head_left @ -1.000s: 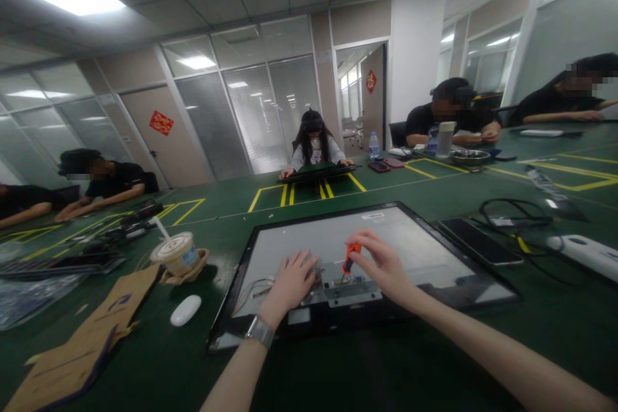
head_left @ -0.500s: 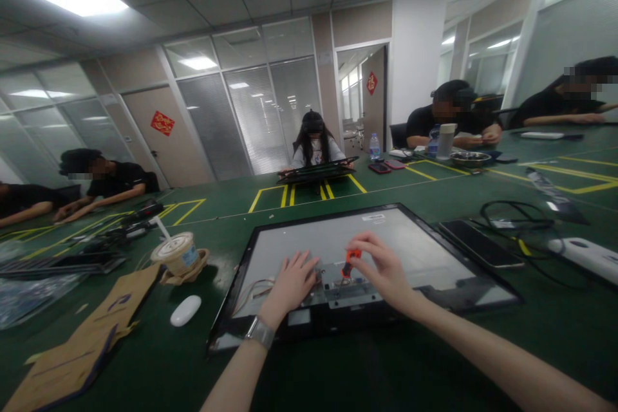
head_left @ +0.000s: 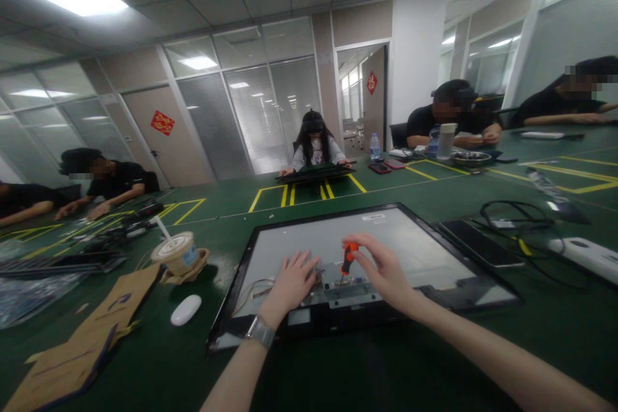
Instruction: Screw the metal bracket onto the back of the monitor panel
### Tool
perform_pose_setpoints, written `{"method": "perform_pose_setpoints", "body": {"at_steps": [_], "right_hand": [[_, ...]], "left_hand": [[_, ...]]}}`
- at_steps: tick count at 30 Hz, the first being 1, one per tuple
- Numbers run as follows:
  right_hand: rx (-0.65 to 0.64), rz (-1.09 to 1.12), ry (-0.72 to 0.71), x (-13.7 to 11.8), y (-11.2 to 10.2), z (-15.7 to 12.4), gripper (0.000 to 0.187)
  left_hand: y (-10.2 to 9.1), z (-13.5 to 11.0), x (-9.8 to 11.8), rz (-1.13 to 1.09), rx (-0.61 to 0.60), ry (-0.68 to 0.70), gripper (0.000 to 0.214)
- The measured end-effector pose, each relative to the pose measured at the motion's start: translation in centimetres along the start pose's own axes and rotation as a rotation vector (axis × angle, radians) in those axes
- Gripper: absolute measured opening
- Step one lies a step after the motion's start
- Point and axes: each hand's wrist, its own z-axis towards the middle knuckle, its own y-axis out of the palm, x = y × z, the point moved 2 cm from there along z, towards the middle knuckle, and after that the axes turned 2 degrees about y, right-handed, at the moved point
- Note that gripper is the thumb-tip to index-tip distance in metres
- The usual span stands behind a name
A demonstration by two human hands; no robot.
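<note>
A flat display panel (head_left: 309,238) with a grey back and black frame lies on the green table in front of me. My left hand (head_left: 291,283) rests flat on its back, fingers stretched out, beside a small circuit board mostly hidden by the palm. Between the fingertips of my right hand (head_left: 381,268) is an orange-and-black screwdriver (head_left: 348,259), held nearly upright. Its shaft points down at a metal bracket (head_left: 352,294) near the panel's front edge; whether the tip sits in a screw is too small to tell. Thin wires (head_left: 253,293) run left of my left hand.
To the left are a drink cup (head_left: 176,254) in a cardboard holder, a white oval case (head_left: 186,310) and flattened cardboard (head_left: 91,341). On the right lie a black phone (head_left: 480,243), cables (head_left: 514,212) and a white device (head_left: 586,257). Several people sit around the table.
My right fingers have shifted slightly upward on the screwdriver, showing more of its handle. My left hand stays put. Across the table, a person's dark panel has tipped lower.
</note>
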Motion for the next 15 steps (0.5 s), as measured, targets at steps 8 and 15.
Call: {"method": "perform_pose_setpoints", "body": {"at_steps": [8,15], "right_hand": [[0.032,-0.012,0.011,0.12,-0.54,0.28,0.021],[0.010,-0.021,-0.019,-0.40,-0.52,0.65,0.013]], "left_hand": [[-0.16,-0.06,0.08,-0.011,0.006,0.003,0.048],[-0.35,-0.14,0.09,-0.009,-0.001,0.008,0.047]]}}
